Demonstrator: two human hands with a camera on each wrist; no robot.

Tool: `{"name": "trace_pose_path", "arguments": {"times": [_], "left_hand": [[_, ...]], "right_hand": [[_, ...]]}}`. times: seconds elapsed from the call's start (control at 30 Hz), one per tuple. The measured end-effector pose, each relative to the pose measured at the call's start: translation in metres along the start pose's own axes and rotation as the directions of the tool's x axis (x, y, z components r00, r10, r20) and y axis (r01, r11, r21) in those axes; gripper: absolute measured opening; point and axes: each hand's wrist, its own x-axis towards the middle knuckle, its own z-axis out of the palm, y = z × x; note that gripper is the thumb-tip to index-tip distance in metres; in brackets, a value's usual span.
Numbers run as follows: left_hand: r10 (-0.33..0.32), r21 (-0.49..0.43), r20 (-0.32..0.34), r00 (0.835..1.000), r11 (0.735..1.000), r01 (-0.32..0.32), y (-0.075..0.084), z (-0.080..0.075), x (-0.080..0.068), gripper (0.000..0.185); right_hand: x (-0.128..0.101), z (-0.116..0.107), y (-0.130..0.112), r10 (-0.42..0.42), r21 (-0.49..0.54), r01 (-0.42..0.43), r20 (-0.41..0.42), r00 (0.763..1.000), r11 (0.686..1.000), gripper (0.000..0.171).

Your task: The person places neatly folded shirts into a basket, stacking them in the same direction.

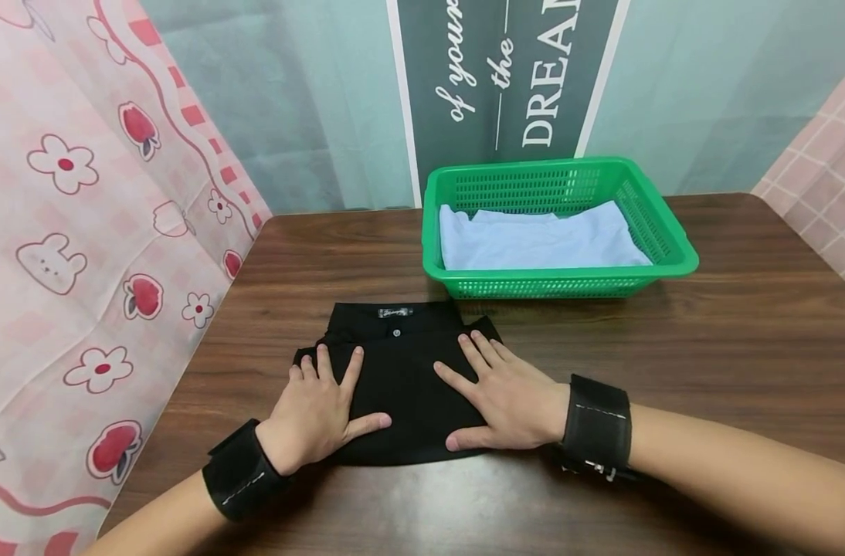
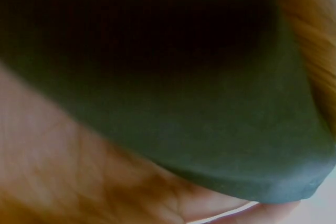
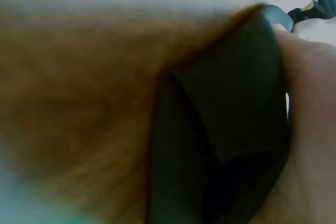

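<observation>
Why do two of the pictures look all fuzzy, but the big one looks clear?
Head view: sharp and evenly lit, both hands flat on the folded black garment, soft sheen on the brown wooden table. Left wrist view: too close, the black cloth and skin blur together. Right wrist view: equally out of focus, dark fabric beside blurred skin.

Dark banner [image 1: 502, 77] on back wall, white lettering running sideways, cut off at top edge: "of your" in script, "the" in script, "DREA" in caps w/ last letter partly cropped. Small label [image 1: 395, 313] inside waistband of black garment [image 1: 402, 386]: print too small to read. Wrist views: no text.
</observation>
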Motion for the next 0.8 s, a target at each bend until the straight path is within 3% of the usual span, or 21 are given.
{"name": "trace_pose_path", "arguments": {"times": [0.3,0.63,0.8], "left_hand": [[0.047,-0.035,-0.024,0.999,0.998,-0.048,0.015,-0.005,-0.001,0.107],[0.095,0.028,-0.027,0.995,0.995,-0.094,0.037,-0.016,0.006,0.109],[0.124,0.075,-0.063,0.99,0.99,-0.119,0.047,-0.018,0.01,0.109]], "right_hand": [[-0.023,0.007,0.006,0.026,0.017,-0.026,-0.021,0.999,1.0,0.094],[-0.05,0.01,0.019,0.026,0.031,-0.024,-0.054,0.998,0.999,0.094],[-0.063,0.012,0.024,0.041,0.027,-0.039,-0.065,0.997,0.999,0.094]]}}
